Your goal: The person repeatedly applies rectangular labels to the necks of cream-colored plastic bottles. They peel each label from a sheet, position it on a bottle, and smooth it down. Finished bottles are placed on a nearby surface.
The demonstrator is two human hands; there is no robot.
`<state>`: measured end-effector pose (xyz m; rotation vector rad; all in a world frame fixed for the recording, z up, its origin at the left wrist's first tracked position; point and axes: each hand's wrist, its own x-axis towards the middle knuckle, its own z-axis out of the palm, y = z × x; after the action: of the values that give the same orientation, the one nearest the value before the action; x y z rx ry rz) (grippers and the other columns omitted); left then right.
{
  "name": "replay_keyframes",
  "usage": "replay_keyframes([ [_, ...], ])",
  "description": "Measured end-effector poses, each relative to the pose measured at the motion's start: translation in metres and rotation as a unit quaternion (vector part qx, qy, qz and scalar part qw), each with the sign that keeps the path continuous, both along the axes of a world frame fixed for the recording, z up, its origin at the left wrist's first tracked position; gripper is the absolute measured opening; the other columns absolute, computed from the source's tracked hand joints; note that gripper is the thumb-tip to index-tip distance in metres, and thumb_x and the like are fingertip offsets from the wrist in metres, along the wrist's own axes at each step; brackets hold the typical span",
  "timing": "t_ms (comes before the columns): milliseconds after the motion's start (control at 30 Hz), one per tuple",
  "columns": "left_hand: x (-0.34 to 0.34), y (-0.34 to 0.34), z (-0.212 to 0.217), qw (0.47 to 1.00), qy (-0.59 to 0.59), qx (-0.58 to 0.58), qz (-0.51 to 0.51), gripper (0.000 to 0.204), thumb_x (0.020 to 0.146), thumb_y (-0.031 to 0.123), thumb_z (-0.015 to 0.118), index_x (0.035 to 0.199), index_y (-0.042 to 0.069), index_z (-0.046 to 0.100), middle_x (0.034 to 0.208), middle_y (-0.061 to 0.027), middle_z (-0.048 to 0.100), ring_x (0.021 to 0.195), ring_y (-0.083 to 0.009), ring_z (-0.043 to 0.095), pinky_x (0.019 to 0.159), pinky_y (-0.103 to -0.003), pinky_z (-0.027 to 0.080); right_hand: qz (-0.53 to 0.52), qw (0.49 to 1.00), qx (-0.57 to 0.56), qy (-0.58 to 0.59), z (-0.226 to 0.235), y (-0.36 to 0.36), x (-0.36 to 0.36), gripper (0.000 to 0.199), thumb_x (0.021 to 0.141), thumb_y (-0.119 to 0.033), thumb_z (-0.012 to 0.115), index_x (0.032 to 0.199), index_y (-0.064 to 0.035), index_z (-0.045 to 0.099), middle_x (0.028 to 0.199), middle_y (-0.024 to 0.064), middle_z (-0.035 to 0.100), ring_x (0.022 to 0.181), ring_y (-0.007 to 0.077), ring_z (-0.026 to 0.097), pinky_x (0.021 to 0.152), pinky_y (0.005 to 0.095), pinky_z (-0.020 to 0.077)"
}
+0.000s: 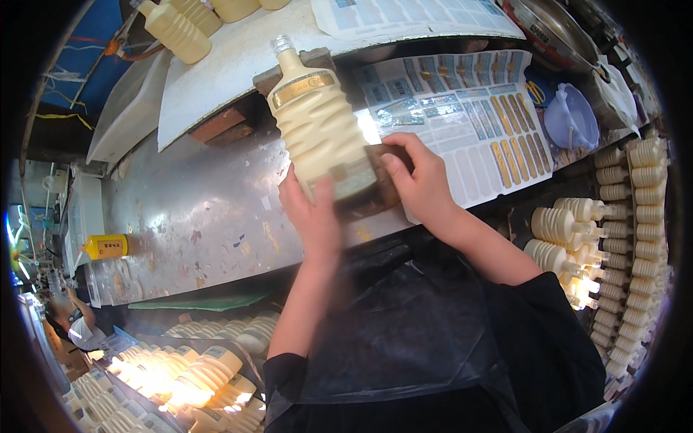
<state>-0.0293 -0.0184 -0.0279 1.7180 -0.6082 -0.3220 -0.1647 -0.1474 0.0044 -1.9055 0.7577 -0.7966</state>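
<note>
A cream bottle (321, 130) with wavy ridges and a clear neck lies in front of me, its neck pointing away. A gold label (303, 88) sits on its shoulder, and a pale see-through label (343, 179) shows near its base. My left hand (314, 216), slightly blurred, closes on the bottle's lower left, thumb on top and fingers along the side. The fingers of my right hand (424, 177) close round a dark brown block-like piece (382, 177) against the bottle's lower right side. Beneath the bottle's shoulder shows a dark block (317, 58).
Label sheets (462, 123) lie right of the bottle, near a lilac bucket (570, 119) and yellow-handled scissors (535, 92). A yellow container (106, 247) stands on the metal table's (202, 195) left end. Bottles fill crates (209, 372) below left and racks (613, 238) at right.
</note>
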Motion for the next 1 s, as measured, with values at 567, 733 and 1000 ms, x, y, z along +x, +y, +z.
replay_keyframes([
  [567,0.000,0.010,0.020,0.949,0.256,-0.186,-0.012,0.041,0.108,0.022,0.051,0.142,-0.001,0.055,0.136,-0.0123,0.059,0.123,-0.0193,0.058,0.108,-0.035,0.044,0.083,0.883,-0.460,-0.032,0.052,0.016,0.013,0.024,0.079,-0.011,0.069,0.103,-0.0076,0.068,0.093,0.0046,0.069,0.082,0.0221,0.068,0.066,0.0350,0.0506],
  [733,0.003,0.013,0.021,0.940,0.265,-0.211,-0.041,0.043,0.112,0.024,0.038,0.140,-0.004,0.055,0.135,-0.0146,0.062,0.128,-0.0207,0.055,0.112,-0.037,0.042,0.231,0.876,-0.424,0.010,0.058,0.048,0.010,0.033,0.074,-0.005,0.068,0.107,-0.0026,0.073,0.103,0.0091,0.072,0.088,0.0233,0.071,0.075,0.0339,0.0526],
  [1000,0.006,0.022,0.020,0.953,0.219,-0.201,-0.064,0.051,0.113,0.035,0.031,0.137,0.001,0.060,0.131,-0.0142,0.065,0.120,-0.0216,0.061,0.105,-0.036,0.047,0.187,0.843,-0.504,0.029,0.061,0.055,0.032,0.021,0.075,-0.009,0.066,0.095,-0.0030,0.066,0.083,0.0047,0.056,0.075,0.0208,0.060,0.067,0.0336,0.0447],
])
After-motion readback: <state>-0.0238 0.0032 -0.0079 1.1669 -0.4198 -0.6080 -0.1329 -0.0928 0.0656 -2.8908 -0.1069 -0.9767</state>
